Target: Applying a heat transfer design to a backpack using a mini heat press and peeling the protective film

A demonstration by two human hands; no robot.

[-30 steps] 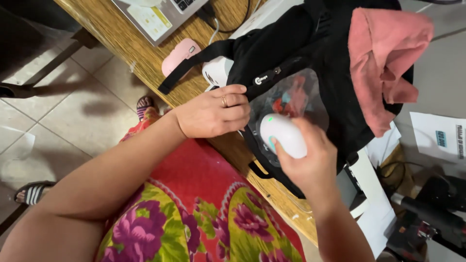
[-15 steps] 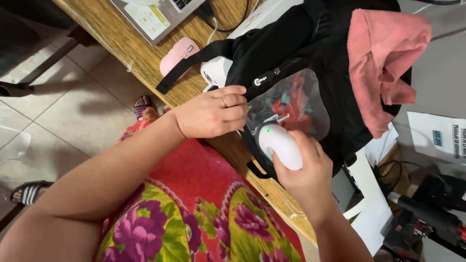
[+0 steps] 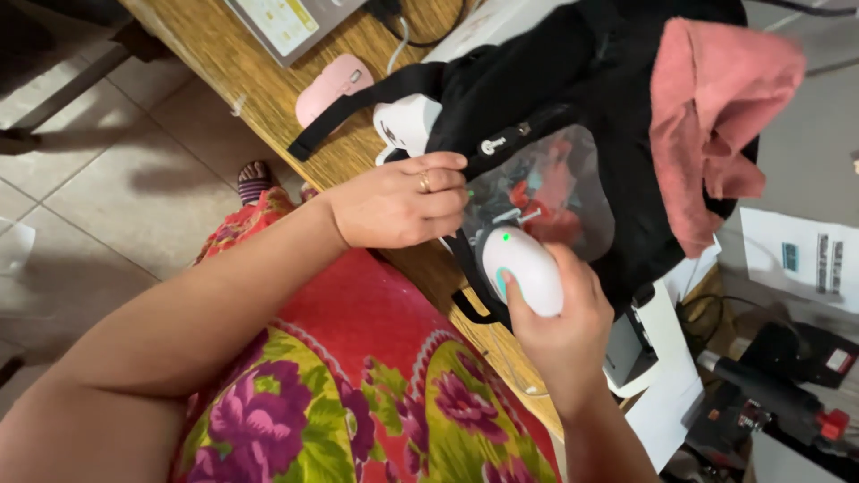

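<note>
Right hand [image 3: 564, 335] wraps fingers around white oval handheld device [image 3: 523, 268] at black bag's [image 3: 537, 80] clear pocket [image 3: 546, 192].
Left hand [image 3: 398, 201], at 10 o'clock of device, pinches pocket edge. Device looks light, rigid, smooth, likely slippery; grip mid-body.

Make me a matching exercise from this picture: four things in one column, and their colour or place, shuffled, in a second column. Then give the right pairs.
Things:
1. computer mouse
2. oval handheld device
3. cloth
4. bag

Descriptions:
A. black, lying on the wooden table, with a clear front pocket
B. white with a small green light, held in the right hand
C. pale pink, alone on the table near the bag's strap
D. dusty pink, draped over the top of the bag

Pairs: 1-C, 2-B, 3-D, 4-A.

The left hand rests on the bag's edge beside the clear pocket.
</note>
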